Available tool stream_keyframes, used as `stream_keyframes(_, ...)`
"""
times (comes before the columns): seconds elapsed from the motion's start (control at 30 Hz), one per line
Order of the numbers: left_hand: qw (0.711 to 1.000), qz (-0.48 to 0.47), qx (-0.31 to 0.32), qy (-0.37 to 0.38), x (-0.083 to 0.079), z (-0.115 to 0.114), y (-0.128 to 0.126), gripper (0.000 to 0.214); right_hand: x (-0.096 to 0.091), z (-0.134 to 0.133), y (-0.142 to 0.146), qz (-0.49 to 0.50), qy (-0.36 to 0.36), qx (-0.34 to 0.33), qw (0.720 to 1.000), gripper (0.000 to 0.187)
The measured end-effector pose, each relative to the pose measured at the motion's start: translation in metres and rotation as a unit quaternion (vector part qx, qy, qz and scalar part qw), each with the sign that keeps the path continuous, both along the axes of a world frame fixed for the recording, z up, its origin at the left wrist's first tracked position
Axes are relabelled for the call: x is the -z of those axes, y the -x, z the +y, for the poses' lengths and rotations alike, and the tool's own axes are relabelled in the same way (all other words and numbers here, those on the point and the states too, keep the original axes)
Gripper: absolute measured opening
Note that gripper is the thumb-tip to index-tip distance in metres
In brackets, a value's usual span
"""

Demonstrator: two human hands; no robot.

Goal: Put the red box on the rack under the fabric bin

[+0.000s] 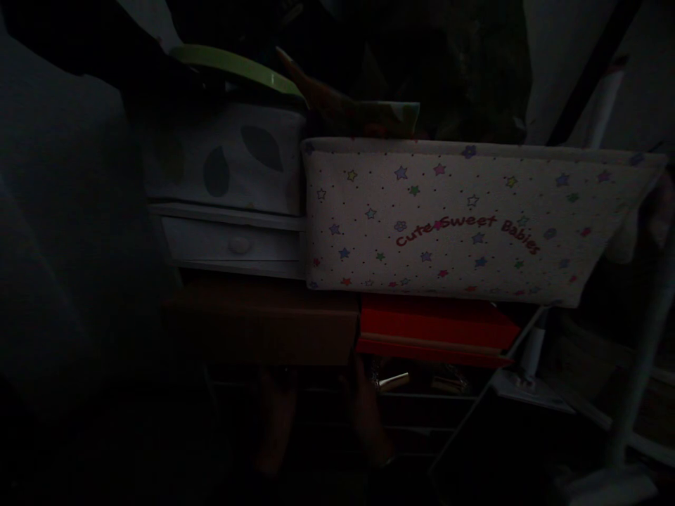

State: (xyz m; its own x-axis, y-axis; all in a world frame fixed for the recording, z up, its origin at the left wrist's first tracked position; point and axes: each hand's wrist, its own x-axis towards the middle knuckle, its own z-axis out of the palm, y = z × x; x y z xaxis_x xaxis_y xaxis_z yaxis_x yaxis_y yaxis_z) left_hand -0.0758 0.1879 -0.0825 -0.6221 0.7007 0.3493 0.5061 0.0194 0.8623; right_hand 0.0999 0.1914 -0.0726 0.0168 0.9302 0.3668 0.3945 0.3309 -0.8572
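Observation:
The scene is very dark. A brown cardboard box sits low in a stack of storage items. My left hand reaches up from below to the box's bottom edge. My right hand grips its lower right corner. Directly right of the box lies a red box. Above both rests a white fabric bin printed with stars and the words "Cute Sweet Babies". Another hand shows dimly behind the bin's top left corner.
A white leaf-patterned box with a green plate on it stands on a small white drawer unit at the left. White poles and a dark bar stand at the right. Small shiny items lie under the red box.

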Motion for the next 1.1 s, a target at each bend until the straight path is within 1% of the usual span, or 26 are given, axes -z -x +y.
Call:
stream_keyframes(0.1, 0.998, 0.059, 0.024, 0.008, -0.002, -0.001, -0.015, 0.051, 0.001, 0.000, -0.001, 0.006, -0.001, -0.006, 1.000, 0.063)
stream_keyframes(0.27, 0.986, 0.131, 0.106, 0.003, 0.009, 0.005, -0.037, 0.039, 0.000, 0.001, -0.001, 0.032, -0.015, -0.028, 0.999, 0.064)
stream_keyframes(0.33, 0.982, 0.146, 0.121, 0.000, 0.012, 0.007, -0.042, 0.037, -0.001, 0.001, 0.000, 0.043, -0.013, -0.030, 0.999, 0.063)
stream_keyframes(0.43, 0.980, 0.156, 0.125, 0.000, 0.012, 0.007, -0.047, 0.039, -0.003, 0.002, 0.002, 0.052, -0.006, -0.027, 0.998, 0.061)
stream_keyframes(0.63, 0.981, 0.157, 0.110, 0.013, 0.008, 0.007, -0.053, 0.041, -0.002, 0.000, 0.005, 0.074, -0.022, -0.015, 0.997, 0.058)
stream_keyframes(0.83, 0.981, 0.159, 0.112, 0.009, 0.006, 0.005, -0.060, 0.041, -0.004, 0.002, 0.001, 0.070, -0.008, -0.003, 0.998, 0.053)
stream_keyframes(0.97, 0.980, 0.160, 0.117, 0.004, 0.006, 0.004, -0.065, 0.041, -0.006, 0.005, -0.006, 0.069, 0.002, -0.018, 0.997, 0.058)
stream_keyframes(1.1, 0.981, 0.150, 0.122, -0.001, 0.013, 0.005, -0.069, 0.041, -0.011, 0.002, -0.009, 0.052, 0.012, -0.028, 0.998, 0.064)
